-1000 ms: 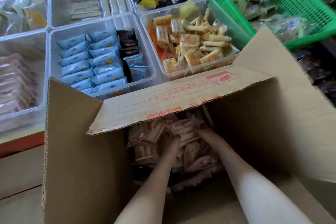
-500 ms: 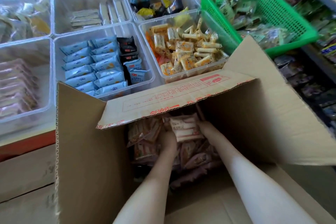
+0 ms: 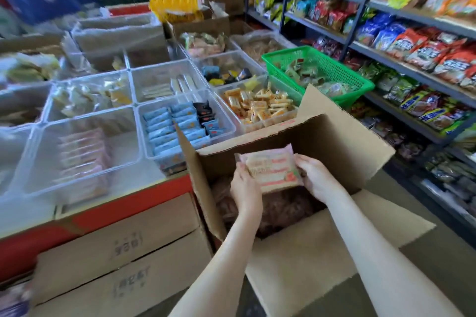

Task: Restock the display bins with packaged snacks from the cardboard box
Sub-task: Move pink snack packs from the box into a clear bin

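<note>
An open cardboard box [image 3: 334, 141] stands in front of me with more pink snack packs [image 3: 283, 208] dark inside it. Above its opening I hold a stack of pink-and-white snack packs [image 3: 270, 170] between both hands. My left hand [image 3: 244, 188] grips the stack's left end and my right hand [image 3: 316, 177] grips its right end. To the left, a clear display bin [image 3: 46, 141] holds a row of matching pink packs [image 3: 82, 157]. Beside it a bin of blue packs [image 3: 175, 126] and a bin of orange packs [image 3: 260, 105] sit behind the box.
A green basket [image 3: 355, 80] of snacks stands behind the box's right flap. Shelves of bagged snacks [image 3: 412, 41] line the right side. Closed cartons [image 3: 123, 252] sit under the red-edged display counter [image 3: 128, 203]. More clear bins [image 3: 159, 74] fill the counter farther back.
Both hands have come up out of the box with a stack of pink packs between them. My view has lifted and now takes in the counter and shelves.
</note>
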